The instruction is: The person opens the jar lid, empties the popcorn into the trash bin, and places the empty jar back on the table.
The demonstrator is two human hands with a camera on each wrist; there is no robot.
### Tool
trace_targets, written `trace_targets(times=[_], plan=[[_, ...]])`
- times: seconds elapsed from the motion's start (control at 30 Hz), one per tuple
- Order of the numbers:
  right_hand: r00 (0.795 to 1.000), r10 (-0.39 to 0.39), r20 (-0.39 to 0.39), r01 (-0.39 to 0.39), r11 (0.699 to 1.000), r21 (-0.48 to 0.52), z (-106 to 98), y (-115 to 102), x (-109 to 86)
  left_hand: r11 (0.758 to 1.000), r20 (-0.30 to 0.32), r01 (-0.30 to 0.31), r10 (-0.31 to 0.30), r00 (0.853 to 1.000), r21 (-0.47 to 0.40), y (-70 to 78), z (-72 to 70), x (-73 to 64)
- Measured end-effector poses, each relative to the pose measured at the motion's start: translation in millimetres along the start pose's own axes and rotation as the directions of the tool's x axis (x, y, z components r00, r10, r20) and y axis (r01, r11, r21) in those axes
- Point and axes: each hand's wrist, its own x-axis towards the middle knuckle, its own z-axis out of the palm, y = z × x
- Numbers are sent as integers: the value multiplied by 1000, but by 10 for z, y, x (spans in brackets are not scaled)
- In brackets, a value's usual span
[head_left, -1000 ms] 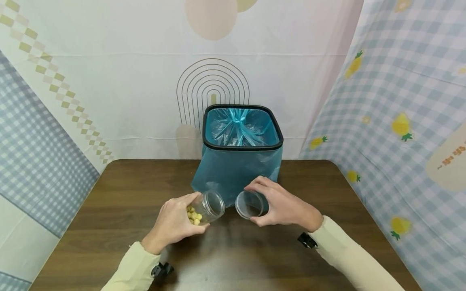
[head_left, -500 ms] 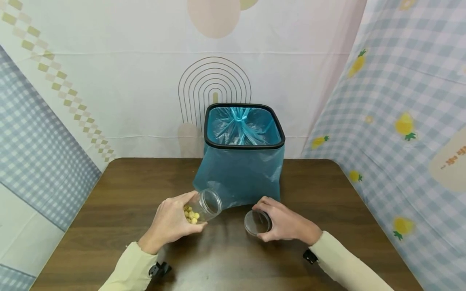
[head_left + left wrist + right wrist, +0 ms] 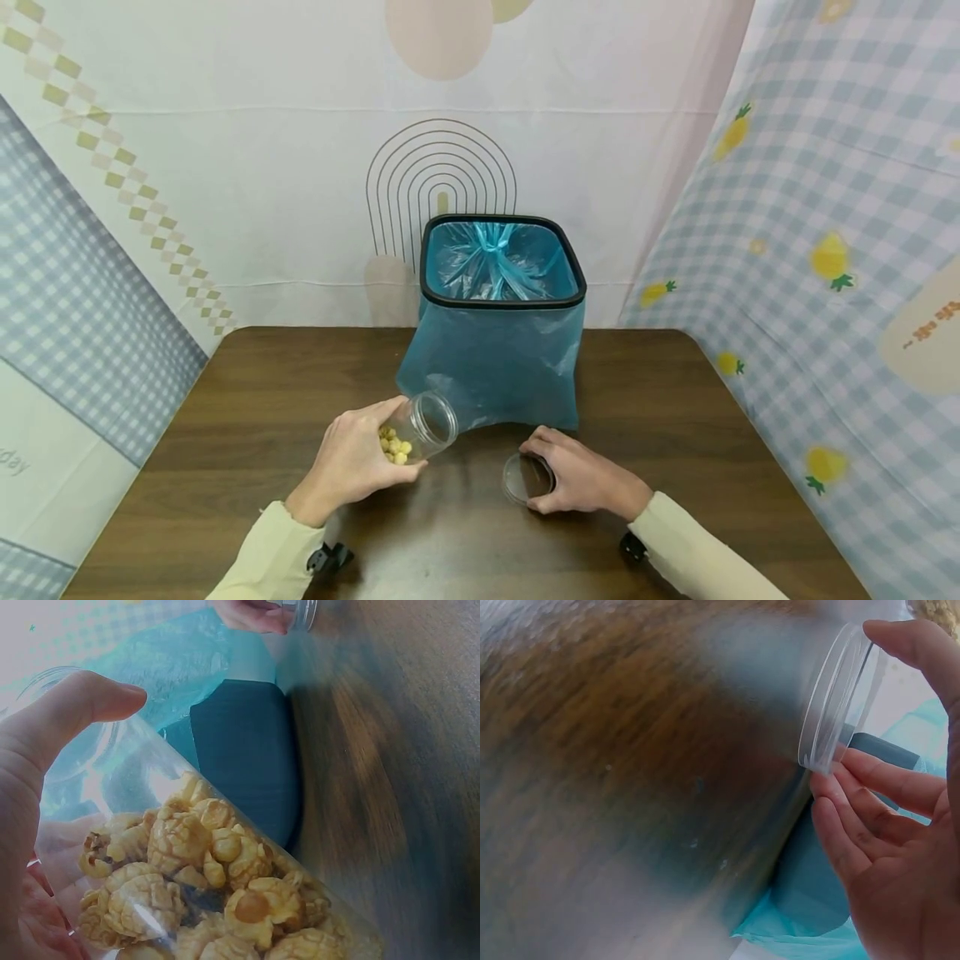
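My left hand (image 3: 358,458) grips a clear plastic jar (image 3: 427,421), tilted with its uncovered mouth toward the right and up. Caramel popcorn (image 3: 217,870) fills the lower part of that jar, seen close in the left wrist view. To the right, my right hand (image 3: 577,473) pinches a clear round lid (image 3: 527,478) by its edge, thumb on one side and fingers on the other. In the right wrist view the lid (image 3: 836,701) stands close over the table top, its rim between thumb and fingertips.
Behind both hands stands a trash bin (image 3: 502,304) with a black rim and a blue liner bag, knotted inside. The brown wooden table (image 3: 300,367) carries everything. A patterned cloth (image 3: 262,167) hangs behind it, and checked cloth (image 3: 810,183) hangs on the right.
My right hand has brought the lid down toward the table and nearer to me, away from the jar's mouth. The left hand and jar stay almost in place.
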Motion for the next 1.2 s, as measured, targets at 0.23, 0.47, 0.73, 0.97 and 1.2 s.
trace_targets(times=[0.23, 0.47, 0.73, 0.97, 1.2], plan=[[1000, -6, -3, 6, 1000, -11, 8, 9, 5, 1000, 6, 12, -12, 1000, -10, -20, 1, 9], [1000, 8, 18, -8, 1000, 4, -71, -15, -53, 1000, -5, 12, -12, 1000, 7, -67, -7, 19], [997, 74, -7, -74, 997, 16, -549, 12, -346, 998, -18, 27, -27, 999, 48, -174, -111, 46], [975, 158, -158, -172, 982, -80, -1105, 106, -460, 996, -17, 26, -25, 1000, 90, -288, -344, 180], [942, 248, -228, -278, 954, -110, -1712, -20, -412, 992, -1, 25, -25, 1000, 120, -319, -688, 419]])
